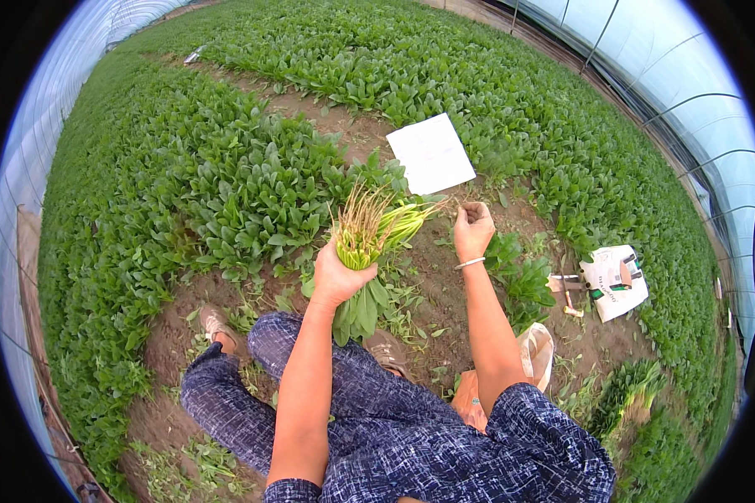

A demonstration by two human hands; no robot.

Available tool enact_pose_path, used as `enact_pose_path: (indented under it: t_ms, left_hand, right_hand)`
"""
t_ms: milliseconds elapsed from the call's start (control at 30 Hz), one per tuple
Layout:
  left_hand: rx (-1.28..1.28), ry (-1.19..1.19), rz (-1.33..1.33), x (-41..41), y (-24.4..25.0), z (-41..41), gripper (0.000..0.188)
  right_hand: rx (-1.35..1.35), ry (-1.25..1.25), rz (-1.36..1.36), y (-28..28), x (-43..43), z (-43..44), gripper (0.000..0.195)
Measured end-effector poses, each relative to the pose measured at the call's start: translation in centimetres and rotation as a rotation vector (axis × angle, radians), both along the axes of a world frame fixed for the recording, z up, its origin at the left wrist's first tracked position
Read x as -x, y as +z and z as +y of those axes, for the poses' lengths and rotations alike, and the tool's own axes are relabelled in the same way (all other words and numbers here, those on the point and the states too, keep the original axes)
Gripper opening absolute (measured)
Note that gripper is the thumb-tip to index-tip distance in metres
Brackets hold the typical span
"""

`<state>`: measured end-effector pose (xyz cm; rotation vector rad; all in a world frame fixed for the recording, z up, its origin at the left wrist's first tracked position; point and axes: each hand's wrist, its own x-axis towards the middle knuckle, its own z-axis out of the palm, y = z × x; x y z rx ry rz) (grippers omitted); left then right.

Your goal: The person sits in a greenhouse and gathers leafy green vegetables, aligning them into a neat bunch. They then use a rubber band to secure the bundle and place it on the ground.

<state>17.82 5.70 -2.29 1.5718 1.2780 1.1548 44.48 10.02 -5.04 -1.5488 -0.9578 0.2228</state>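
My left hand (341, 276) is closed around a bunch of leafy greens, spinach-like (360, 251), with the thin brown roots pointing up and away and the leaves hanging below the fist. More pale green stems with roots (406, 223) lie just beyond the bunch, pointing right. My right hand (474, 221), with a pale bangle at its wrist, is raised to the right of the bunch and apart from it. Its fingers are curled with the fingertips together; whether they pinch something thin cannot be told. A white sheet or board (431, 154) lies on the ground beyond both hands.
Dense rows of leafy plants (239, 170) surround a soil strip inside a plastic-covered tunnel. At right lie a white printed bag (615, 283) and a small tool (569, 302). An open bag (538, 355) stands by my right forearm. Cut greens (626, 396) are heaped at lower right.
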Motion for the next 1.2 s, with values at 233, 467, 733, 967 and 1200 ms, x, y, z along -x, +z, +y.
enact_pose_path:
  t_ms: [233,467,733,967,1200]
  left_hand:
    - [-0.085,0.092,0.355,-0.7,1.5,-1.0,0.06]
    - [0.139,-0.266,-0.215,-0.6,0.6,-1.1,0.075]
    - [0.207,-0.359,-0.607,0.1,1.1,-0.5,0.064]
    - [0.274,-0.275,-0.653,0.7,0.6,-0.7,0.064]
    - [0.295,-0.253,-0.654,0.4,0.2,-0.8,0.066]
  right_hand:
    - [0.277,0.664,0.843,3.6,7.7,-3.3,0.042]
    - [-0.216,0.546,0.619,4.1,6.9,-1.0,0.03]
    - [0.018,0.904,0.269,5.9,9.9,-5.5,0.031]
    - [-0.066,0.803,0.472,5.3,12.4,-6.1,0.03]
    - [0.026,0.822,0.055,5.8,13.3,-6.3,0.039]
